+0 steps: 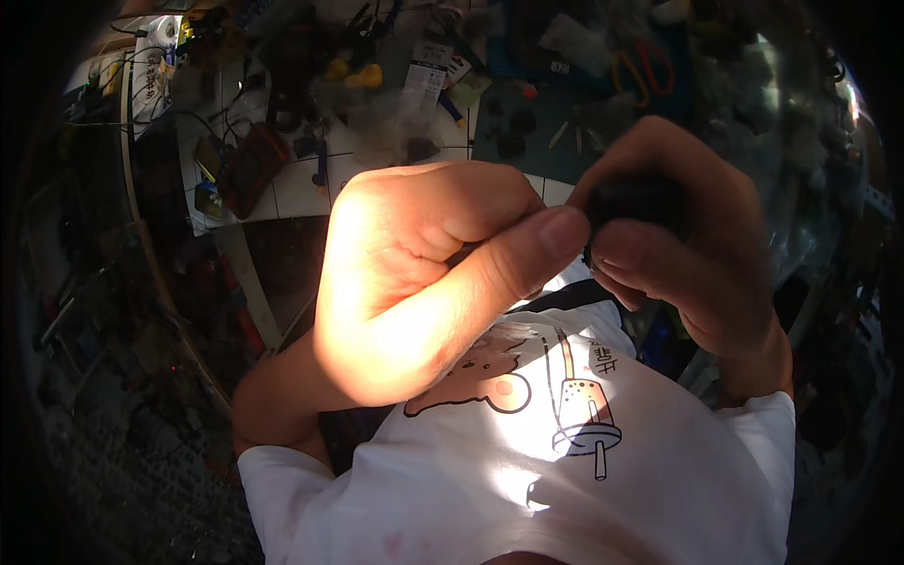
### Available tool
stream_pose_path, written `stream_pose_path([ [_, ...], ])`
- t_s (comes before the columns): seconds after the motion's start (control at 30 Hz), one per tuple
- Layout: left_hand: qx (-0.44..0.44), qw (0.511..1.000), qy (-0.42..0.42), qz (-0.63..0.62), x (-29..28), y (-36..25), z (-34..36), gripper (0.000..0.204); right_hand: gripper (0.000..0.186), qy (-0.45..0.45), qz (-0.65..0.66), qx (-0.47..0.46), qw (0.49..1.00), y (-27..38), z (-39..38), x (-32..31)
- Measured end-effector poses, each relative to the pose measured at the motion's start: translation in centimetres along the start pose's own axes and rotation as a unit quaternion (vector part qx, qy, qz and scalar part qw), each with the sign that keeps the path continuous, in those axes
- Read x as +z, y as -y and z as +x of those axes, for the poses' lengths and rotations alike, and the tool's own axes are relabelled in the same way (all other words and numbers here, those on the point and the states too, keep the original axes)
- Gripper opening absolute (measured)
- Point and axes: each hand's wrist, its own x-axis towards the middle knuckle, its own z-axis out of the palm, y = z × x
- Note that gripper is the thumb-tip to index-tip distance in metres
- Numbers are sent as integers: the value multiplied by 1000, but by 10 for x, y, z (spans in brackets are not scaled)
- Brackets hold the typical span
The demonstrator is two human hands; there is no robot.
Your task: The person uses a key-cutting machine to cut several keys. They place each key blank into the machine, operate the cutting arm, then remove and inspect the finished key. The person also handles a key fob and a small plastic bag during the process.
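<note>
Black object [638, 200]: right of frame centre, visible length roughly sideways
Right hand [702, 235]: nearer, fingers clamped around it
Left hand [428, 268]: just left, fingers curled; cannot tell on what

Characters [604, 356]: white shirt [678, 443], pale packet [151, 80] | unreadable fine print [431, 53]: white slip [424, 79]

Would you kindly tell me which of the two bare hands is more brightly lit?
The bare left hand: bright light glares across it, whereas the bare right hand, gripping a black rounded object, is mostly shadowed.

Rounded black object [638, 201] between hands [424, 259] [720, 250]
</note>
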Motion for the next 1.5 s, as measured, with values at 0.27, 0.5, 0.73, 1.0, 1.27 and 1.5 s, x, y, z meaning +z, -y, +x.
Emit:
stream_pose_path([
  [0.27,69,991,-92,-73,10,25,-15,12,20,-20,93,55,994,3,-1,12],
  [0.5,-20,997,65,22,-11,-2,-8,24,19,7,-76,-42,996,-10,-12,5],
  [0.73,15,990,-37,-134,5,31,-21,22,19,-42,39,90,994,-2,-8,10],
  [1.0,-83,984,-148,-64,-94,-5,-9,31,31,-89,-13,43,995,-4,-1,-23],
  [1.27,-13,985,-127,-114,-33,17,-16,28,32,65,151,-22,986,-45,11,-5],
  [1.5,-23,992,-116,-48,-29,33,-10,27,37,14,231,32,972,-47,30,25],
])
